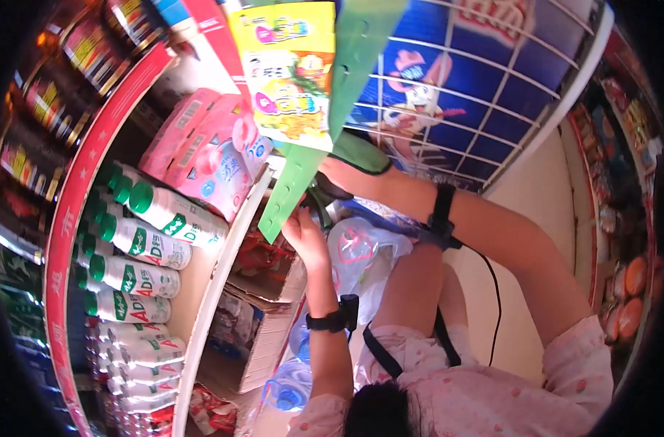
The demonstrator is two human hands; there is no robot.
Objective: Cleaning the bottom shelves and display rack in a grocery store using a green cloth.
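My left hand (300,232) is raised by the lower end of a green perforated hanging strip (295,188). Its fingers are curled and partly hidden, close to a dark green item behind the strip. My right hand (335,170) reaches in from the right, its fingers hidden behind the strip. Beside it is a green piece with a black edge (362,153), possibly part of a bag. Whether either hand grips anything cannot be made out. A yellow snack packet (292,76) hangs on the strip above both hands. Black bands are strapped around both wrists.
White bottles with green caps (146,246) and pink multipacks (201,147) fill the shelf at left, edged by a white rail (223,273). Below stand open cardboard boxes (269,338) and large clear bottles (291,385). A white wire rack (452,87) rises at upper right. A black cable (496,306) hangs from my right wrist.
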